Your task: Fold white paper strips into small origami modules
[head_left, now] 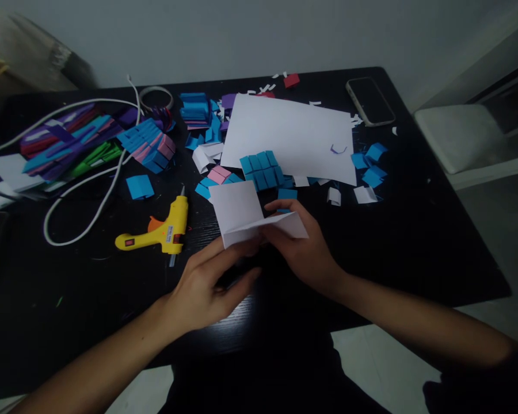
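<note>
A folded white paper (pixel 239 210) is held above the near part of the table, with one panel raised and another slanting to the right. My right hand (pixel 304 247) grips its right part between thumb and fingers. From the left, the fingers of my left hand (pixel 213 282) bear against the lower edge, partly hidden by the paper, while its thumb stands apart below. Just beyond the paper lies a block of joined blue folded pieces (pixel 262 170). A yellow glue gun (pixel 170 230) rests on its side to the left of my left hand.
On the black table (pixel 414 247) lie a white sheet (pixel 289 135), a phone (pixel 370 102), a looping white cable (pixel 95 221), bundled coloured strips (pixel 69 138) and a blue-and-pink folded block (pixel 149 144). Loose blue pieces (pixel 374 164) and white scraps are scattered around. A wall rises behind.
</note>
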Demonstrator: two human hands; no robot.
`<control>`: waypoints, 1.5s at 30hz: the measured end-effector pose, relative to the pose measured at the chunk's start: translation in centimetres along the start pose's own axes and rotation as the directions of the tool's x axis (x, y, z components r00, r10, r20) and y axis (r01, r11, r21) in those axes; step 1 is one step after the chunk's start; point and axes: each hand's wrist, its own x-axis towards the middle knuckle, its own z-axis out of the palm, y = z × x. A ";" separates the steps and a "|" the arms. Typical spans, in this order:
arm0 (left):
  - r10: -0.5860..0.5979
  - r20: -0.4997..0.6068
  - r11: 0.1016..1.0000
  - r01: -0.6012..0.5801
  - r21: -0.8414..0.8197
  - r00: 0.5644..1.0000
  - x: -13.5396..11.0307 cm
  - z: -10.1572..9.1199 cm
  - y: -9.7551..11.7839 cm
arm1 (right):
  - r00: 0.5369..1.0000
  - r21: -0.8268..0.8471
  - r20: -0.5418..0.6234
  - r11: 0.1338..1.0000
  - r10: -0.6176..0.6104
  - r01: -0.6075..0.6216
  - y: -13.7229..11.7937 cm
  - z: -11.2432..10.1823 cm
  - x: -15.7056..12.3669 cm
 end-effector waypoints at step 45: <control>-0.569 0.042 0.692 0.506 -0.516 0.821 1.3 -0.2 -0.1 | 0.990 0.009 0.140 1.000 -0.014 0.013 -0.3 0.1 -0.3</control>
